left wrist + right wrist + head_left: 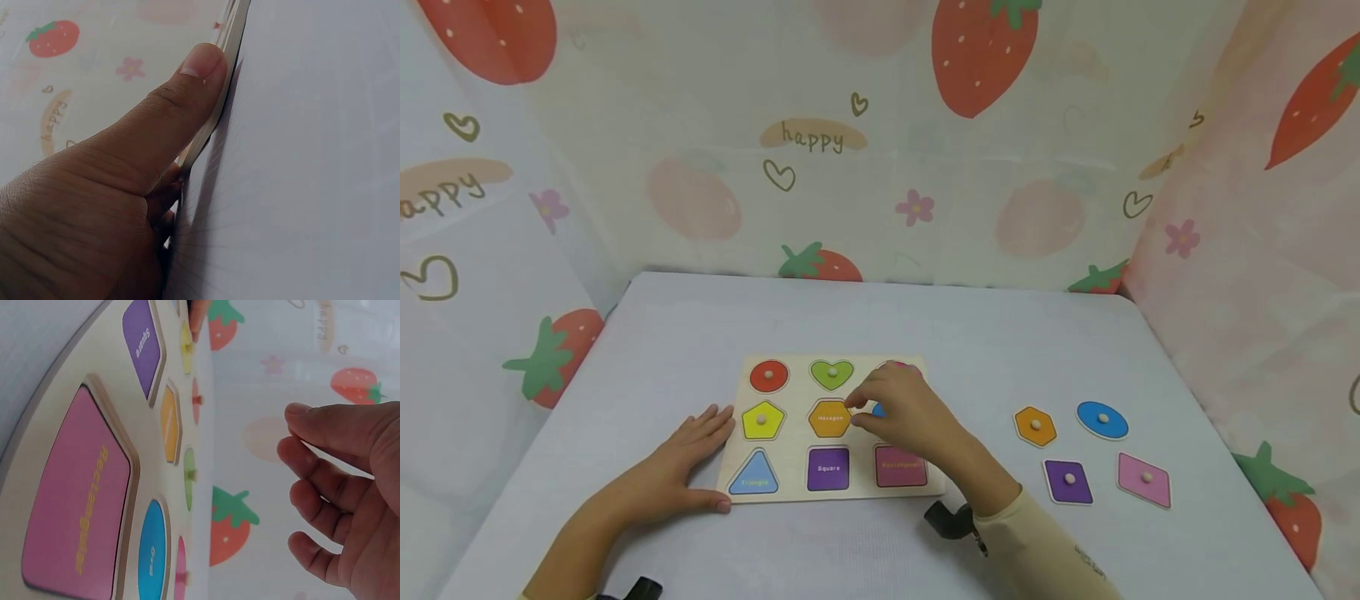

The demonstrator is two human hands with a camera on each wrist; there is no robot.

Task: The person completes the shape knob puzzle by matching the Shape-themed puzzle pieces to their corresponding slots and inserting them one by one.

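Note:
A pale wooden shape puzzle board (796,393) lies on the table. My left hand (677,467) rests at its left edge with straight fingers; in the left wrist view the thumb touches the board's side (232,56). Over the board's right half hovers my right hand (906,412), its fingers loosely bent and apart. The right wrist view shows nothing in that hand (350,481). A red circle (760,382), green heart (831,385) and yellow pentagon (771,429) with knobs sit in the board. Bare recesses show printed words, such as the hexagon recess (831,429). My right hand partly hides the oval recess.
Right of the board lie loose knobbed pieces: an orange hexagon (1028,435), a blue oval (1090,415), a purple square (1058,492) and a pink slanted piece (1135,492). Strawberry-print cloth (955,208) hangs behind the white table (985,350) and at both sides.

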